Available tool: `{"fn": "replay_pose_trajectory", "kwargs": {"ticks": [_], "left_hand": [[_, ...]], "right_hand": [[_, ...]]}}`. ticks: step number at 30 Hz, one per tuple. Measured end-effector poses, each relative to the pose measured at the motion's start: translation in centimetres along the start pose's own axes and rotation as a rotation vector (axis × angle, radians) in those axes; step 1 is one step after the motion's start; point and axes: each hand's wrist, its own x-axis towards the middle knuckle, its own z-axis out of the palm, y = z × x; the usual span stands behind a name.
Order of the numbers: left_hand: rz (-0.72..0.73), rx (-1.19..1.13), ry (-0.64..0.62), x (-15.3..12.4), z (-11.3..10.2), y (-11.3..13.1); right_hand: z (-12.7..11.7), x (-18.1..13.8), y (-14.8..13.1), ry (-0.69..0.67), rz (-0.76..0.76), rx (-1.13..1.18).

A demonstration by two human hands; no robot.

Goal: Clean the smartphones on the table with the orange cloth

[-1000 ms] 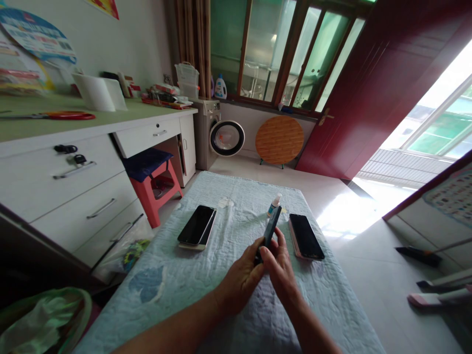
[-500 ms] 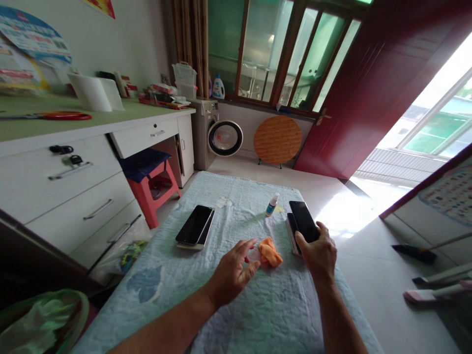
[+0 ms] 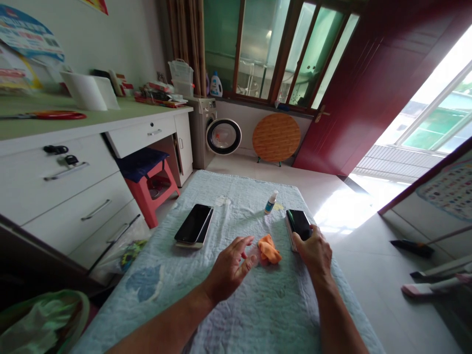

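Note:
On the right of the cloth-covered table, a black smartphone [image 3: 298, 222] lies on a stack of flat things, possibly more phones. My right hand [image 3: 316, 250] grips its near end, thumb on the left side and fingers on the right. My left hand [image 3: 231, 265] hovers over the cloth with fingers apart, holding nothing. Just right of its fingertips is a crumpled orange cloth [image 3: 269, 249]. Behind that stands a small spray bottle [image 3: 271, 202] with a white top and blue label. Another black phone [image 3: 193, 223] rests on a flat pale thing at the left.
A pale blue quilted cover [image 3: 236, 191] drapes the table. To the left are white drawers [image 3: 73, 196] and a red stool [image 3: 157, 187]. A washing machine [image 3: 201, 132] with its door ajar stands behind. A green-rimmed bin [image 3: 85, 307] sits at lower left.
My right hand has lowered the phone, which was raised and tilted, flat onto the right stack. My left hand has stayed nearly where it was.

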Motion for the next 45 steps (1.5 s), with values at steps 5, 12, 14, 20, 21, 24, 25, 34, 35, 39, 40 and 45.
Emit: {"fn": "replay_pose_trajectory", "kwargs": {"ticks": [5, 12, 14, 20, 21, 24, 25, 34, 35, 39, 40, 45], "left_hand": [[0.009, 0.011, 0.023, 0.1, -0.2, 0.0], [0.085, 0.125, 0.084, 0.2, -0.5, -0.1], [0.155, 0.266, 0.135, 0.4, -1.2, -0.3], [0.114, 0.781, 0.488, 1.9, -5.5, -1.5], [0.046, 0.840, 0.514, 2.0, -6.3, -1.9], [-0.171, 0.975, 0.501, 2.3, -8.3, -3.2], [-0.247, 1.008, 0.479, 2.3, -8.7, -3.6], [-0.632, 1.005, 0.184, 2.1, -9.6, -4.1], [-0.639, 1.001, 0.178, 2.1, -9.6, -4.0], [-0.655, 1.000, 0.182, 2.2, -9.6, -3.9], [-0.659, 0.999, 0.184, 2.2, -9.7, -4.0], [-0.632, 1.006, 0.229, 2.3, -10.0, -4.2]], "right_hand": [[0.3, 0.0, 0.1, -0.014, -0.004, 0.020], [0.6, 0.1, 0.4, -0.027, -0.049, 0.039], [0.6, 0.0, 0.5, -0.031, -0.058, 0.028], [0.7, -0.5, 0.2, 0.296, -0.212, 0.120], [0.7, -0.7, -0.1, 0.329, -0.294, 0.188], [0.6, -2.0, -1.5, 0.196, -0.568, 0.353], [0.6, -2.5, -2.0, 0.100, -0.636, 0.369], [1.5, -4.6, -3.2, -0.237, -0.712, 0.271], [1.6, -4.6, -3.2, -0.252, -0.708, 0.268], [1.4, -4.6, -3.4, -0.302, -0.725, 0.269], [1.4, -4.7, -3.5, -0.313, -0.732, 0.270], [1.5, -4.8, -3.7, -0.325, -0.750, 0.272]]}}
